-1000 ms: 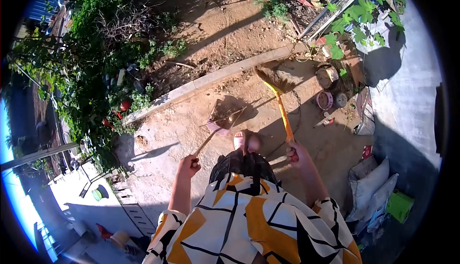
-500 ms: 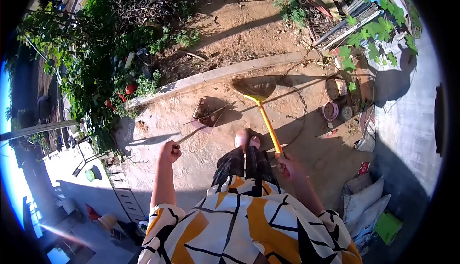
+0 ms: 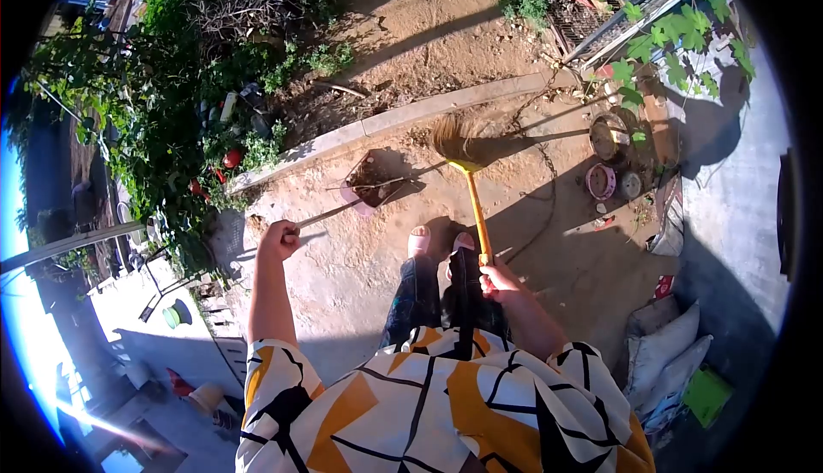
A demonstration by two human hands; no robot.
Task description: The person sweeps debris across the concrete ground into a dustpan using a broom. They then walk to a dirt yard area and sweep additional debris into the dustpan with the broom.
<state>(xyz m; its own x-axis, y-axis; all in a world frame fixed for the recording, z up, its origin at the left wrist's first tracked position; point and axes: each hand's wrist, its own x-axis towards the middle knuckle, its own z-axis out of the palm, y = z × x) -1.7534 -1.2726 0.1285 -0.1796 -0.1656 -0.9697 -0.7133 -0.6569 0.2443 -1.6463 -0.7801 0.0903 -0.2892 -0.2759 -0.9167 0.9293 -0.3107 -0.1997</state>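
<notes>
My left hand (image 3: 281,239) is closed round the end of a long, thin dustpan handle. The pinkish dustpan (image 3: 364,207) at its far end is low over the sunlit ground and has dark dirt and some sticks in it. In my right hand (image 3: 497,279) is the yellow handle of a broom (image 3: 478,214), gripped near its reddish end. The broom's brown bristles fan out on the ground close to the concrete curb (image 3: 403,126), to the right of the dustpan. Both my feet, in pale sandals, stand behind these two tools.
Beyond the curb lies bare soil with scattered twigs. Leafy vines (image 3: 129,121) grow on the left. A chain (image 3: 549,190), a round basin (image 3: 609,137) and a pink bowl (image 3: 601,181) sit on the right. Pale sacks (image 3: 660,344) lean by the grey wall.
The broom has swung forward and its bristles now spread to the right near the curb. My right hand has moved forward; my left hand has shifted forward and left with the dustpan handle.
</notes>
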